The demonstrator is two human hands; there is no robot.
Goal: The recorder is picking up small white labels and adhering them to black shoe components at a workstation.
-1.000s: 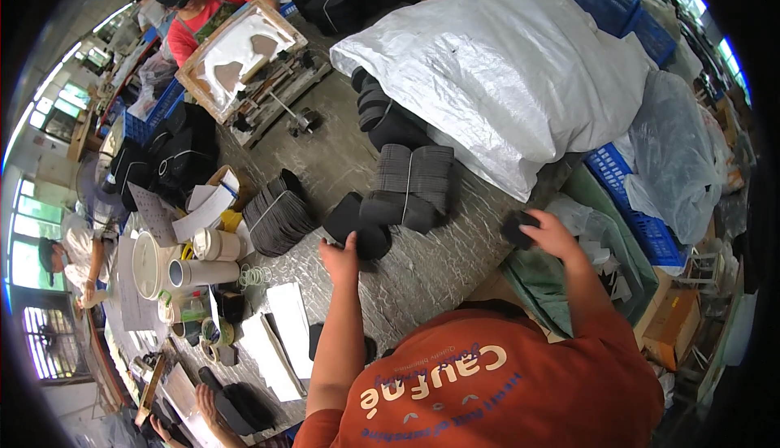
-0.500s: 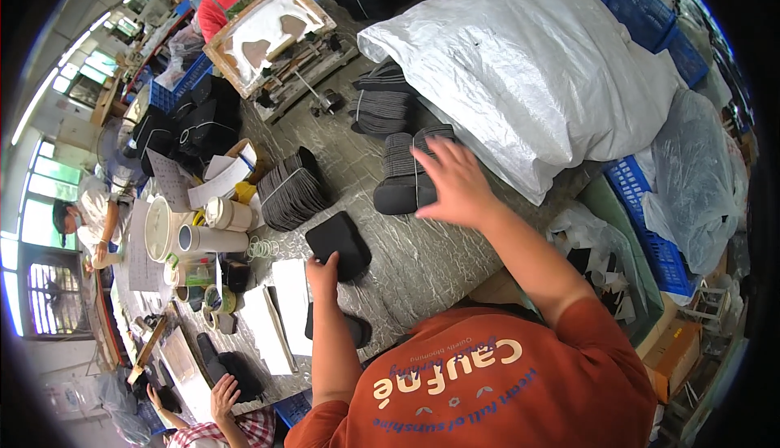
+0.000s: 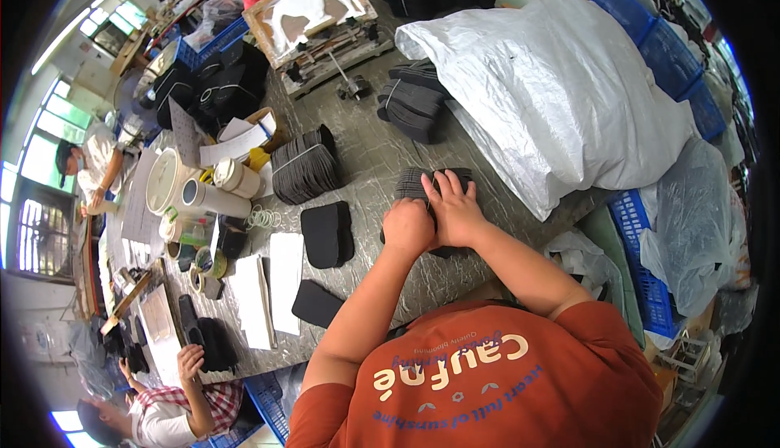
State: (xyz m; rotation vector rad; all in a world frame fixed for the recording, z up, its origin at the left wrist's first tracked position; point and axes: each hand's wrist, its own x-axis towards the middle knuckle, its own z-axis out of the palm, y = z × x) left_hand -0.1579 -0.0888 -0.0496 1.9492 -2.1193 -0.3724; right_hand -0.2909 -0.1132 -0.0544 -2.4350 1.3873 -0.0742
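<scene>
Both of my hands are on a tied bundle of dark, flat pads (image 3: pixel 409 186) near the middle of the table. My left hand (image 3: pixel 409 226) is closed at its left side, its fingertips partly hidden. Lying across the top, my right hand (image 3: pixel 457 211) has its fingers stretched and spread. Much of the bundle is covered by the hands. To the left rests a small stack of black pads (image 3: pixel 327 235), with another black pad piece (image 3: pixel 317 305) nearer my left forearm. A second tied bundle (image 3: pixel 305 165) stands farther left, and more bundles (image 3: pixel 413 105) lie beyond my hands.
A large white sack (image 3: pixel 552 99) fills the far right of the table. White tubs and a roll (image 3: pixel 215 199), papers (image 3: pixel 286 281) and tape rolls stand left. A framed screen (image 3: pixel 309 13) is at the back. Co-workers are at the left, lower left and far side.
My left hand has left the black pad stack and moved right onto the tied bundle. My right hand has come down on top of it. The bundle sits closer to me, and the view has shifted.
</scene>
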